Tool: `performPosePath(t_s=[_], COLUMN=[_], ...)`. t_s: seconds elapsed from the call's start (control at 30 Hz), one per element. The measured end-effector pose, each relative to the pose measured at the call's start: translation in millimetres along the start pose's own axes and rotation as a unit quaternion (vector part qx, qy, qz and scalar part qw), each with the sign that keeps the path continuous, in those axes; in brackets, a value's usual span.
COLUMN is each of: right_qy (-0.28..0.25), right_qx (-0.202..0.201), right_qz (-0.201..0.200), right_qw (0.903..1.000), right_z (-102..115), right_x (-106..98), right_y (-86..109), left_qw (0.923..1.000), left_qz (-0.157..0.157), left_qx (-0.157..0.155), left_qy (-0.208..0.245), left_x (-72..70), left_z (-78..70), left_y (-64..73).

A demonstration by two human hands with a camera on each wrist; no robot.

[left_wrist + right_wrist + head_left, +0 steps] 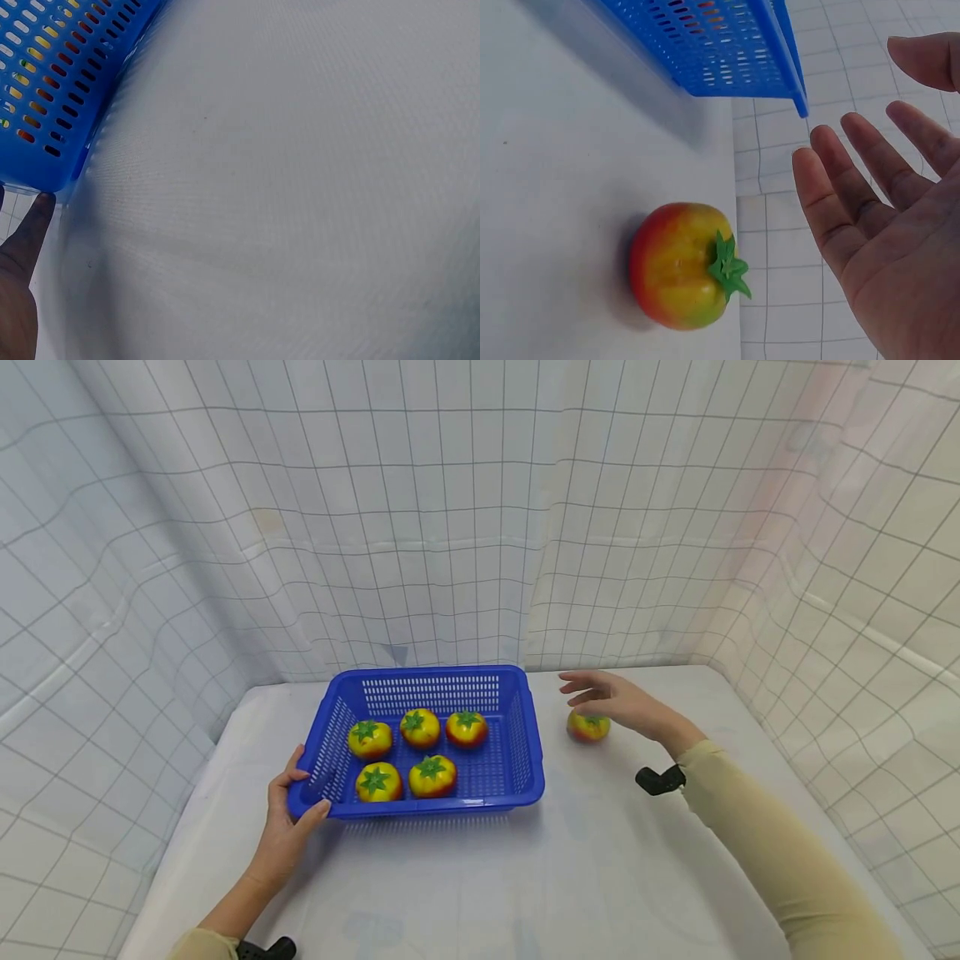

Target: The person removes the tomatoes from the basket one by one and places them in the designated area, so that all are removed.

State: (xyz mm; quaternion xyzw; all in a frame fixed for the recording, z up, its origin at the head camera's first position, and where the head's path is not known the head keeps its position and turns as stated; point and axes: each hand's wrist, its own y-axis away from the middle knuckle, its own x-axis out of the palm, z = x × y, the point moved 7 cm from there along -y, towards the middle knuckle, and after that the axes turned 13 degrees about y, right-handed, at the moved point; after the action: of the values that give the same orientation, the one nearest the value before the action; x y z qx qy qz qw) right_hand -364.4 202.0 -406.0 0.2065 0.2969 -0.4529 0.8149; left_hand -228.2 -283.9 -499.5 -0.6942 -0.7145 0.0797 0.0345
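A blue plastic basket [487, 806] stands on the white-covered table, with several yellow-and-red tomatoes [378, 782] inside, each topped by a green star-shaped calyx. My left hand [283, 831] grips its near left corner, thumb at the front rim and fingers along the left side. In the left wrist view only part of that hand [19, 277] shows against the basket's slotted wall [67, 82]. To the right of the basket, a single tomato [681, 266] sits on the table. Above it hovers my right hand [618, 702], fingers extended and apart from the tomato, holding nothing.
White cloth with a dark grid [450, 527] hangs behind the table and along both sides. The table's white cover [480, 885] extends in front of the basket. A black device [660, 780] is strapped at my right wrist, another [268, 950] at the left.
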Motion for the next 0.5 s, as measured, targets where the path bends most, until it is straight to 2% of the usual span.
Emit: performPosePath(t_s=[0.5], right_qy=[0.027], right_qx=[-0.043], right_qz=[0.054], right_qw=[0.9972], right_z=[47], right_x=[24], right_y=[-22.1], left_qw=[0.9997], left_qz=[0.001], left_qx=[0.01], left_qy=[0.023], left_x=[1.3], left_z=[-0.7], left_y=[1.9])
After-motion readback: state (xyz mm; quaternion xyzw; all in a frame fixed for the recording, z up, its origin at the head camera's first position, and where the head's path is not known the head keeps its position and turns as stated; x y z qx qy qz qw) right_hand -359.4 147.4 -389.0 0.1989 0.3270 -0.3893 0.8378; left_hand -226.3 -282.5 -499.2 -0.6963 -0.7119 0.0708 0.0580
